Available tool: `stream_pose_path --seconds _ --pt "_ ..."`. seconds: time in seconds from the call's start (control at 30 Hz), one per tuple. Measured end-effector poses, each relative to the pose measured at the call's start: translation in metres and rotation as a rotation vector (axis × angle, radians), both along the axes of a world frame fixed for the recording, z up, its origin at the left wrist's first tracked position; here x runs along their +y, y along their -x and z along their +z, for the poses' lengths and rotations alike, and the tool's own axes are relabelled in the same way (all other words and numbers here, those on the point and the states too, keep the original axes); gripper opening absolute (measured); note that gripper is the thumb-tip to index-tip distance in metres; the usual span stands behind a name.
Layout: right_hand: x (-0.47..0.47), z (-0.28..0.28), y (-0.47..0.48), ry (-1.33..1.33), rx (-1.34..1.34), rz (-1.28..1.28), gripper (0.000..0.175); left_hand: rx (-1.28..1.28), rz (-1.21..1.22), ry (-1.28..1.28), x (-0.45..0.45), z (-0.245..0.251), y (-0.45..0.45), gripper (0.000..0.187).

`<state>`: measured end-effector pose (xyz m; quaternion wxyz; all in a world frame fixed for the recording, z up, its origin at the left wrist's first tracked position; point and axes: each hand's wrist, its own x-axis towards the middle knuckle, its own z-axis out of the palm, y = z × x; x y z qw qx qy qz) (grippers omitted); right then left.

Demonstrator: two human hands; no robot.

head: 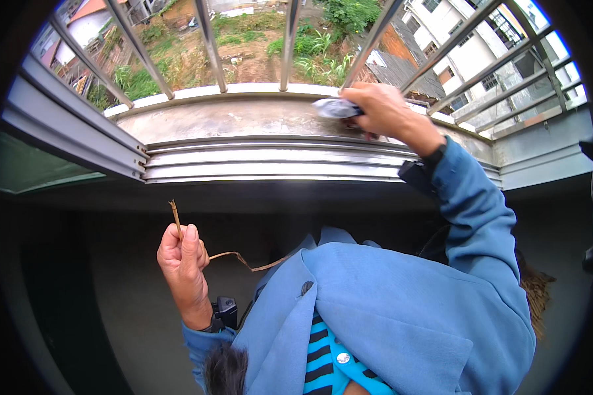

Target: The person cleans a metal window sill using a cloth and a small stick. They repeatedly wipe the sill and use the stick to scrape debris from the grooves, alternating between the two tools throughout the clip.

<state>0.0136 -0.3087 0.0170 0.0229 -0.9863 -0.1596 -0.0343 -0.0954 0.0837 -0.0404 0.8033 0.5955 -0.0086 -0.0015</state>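
Note:
A thin dry plant stalk is pinched between the thumb and fingers of my left hand, its split tip pointing up. The stalk's bent tail runs from that hand towards my blue jacket. My right hand reaches over the window track and grips a crumpled whitish-grey wad, either cloth or plastic. Some motion blur softens it, and a dark part shows under the fingers. That hand is low over the stained outer window sill, close to the bars. Whether the wad touches the sill I cannot tell.
Metal security bars rise along the sill's outer edge. Nearer me lies the aluminium sliding-window track, with a sash frame at left. Dry broom-like bristles show behind my right arm. Outside, far below, are plants and buildings.

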Motion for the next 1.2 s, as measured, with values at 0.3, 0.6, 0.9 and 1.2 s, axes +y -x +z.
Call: stream_pose_path --seconds 0.3,0.6,0.9,1.2 --pt "-0.049 -0.019 0.012 -0.024 0.084 -0.023 0.032 -0.057 -0.15 -0.086 -0.036 0.035 -0.007 0.024" --pt "-0.109 0.016 0.053 -0.227 0.005 -0.189 0.034 -0.059 -0.293 -0.118 -0.075 0.056 -0.018 0.029" --pt "-0.111 0.001 0.054 -0.039 0.124 0.016 0.043 -0.046 -0.471 -0.194 -0.132 0.081 -0.024 0.028" --pt "-0.162 0.053 0.055 -0.468 -0.281 0.004 0.027 -0.074 -0.469 -0.113 -0.182 0.091 -0.054 0.029"
